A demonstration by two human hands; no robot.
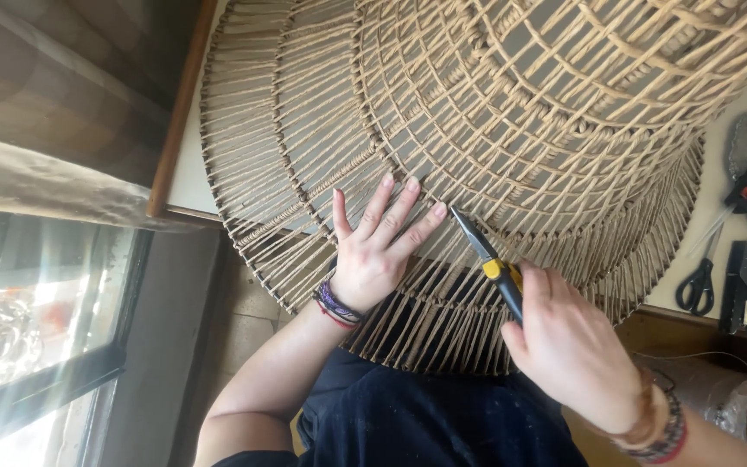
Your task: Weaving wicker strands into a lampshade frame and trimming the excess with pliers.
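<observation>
Gripping yellow-handled pliers (488, 256), nose aimed up-left, right hand (568, 346) works; left hand (373, 251) spreads flat on woven frame (512, 130).

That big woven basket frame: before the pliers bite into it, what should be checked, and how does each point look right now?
1. Left hand flat, steadying the woven frame: ok.
2. Right hand gripping the pliers by the handles: ok.
3. Plier tips clear of the left fingertips: not ok, very close.
4. Tips on the right strand: cannot tell.
5. Scissors out of the way: ok.
</observation>
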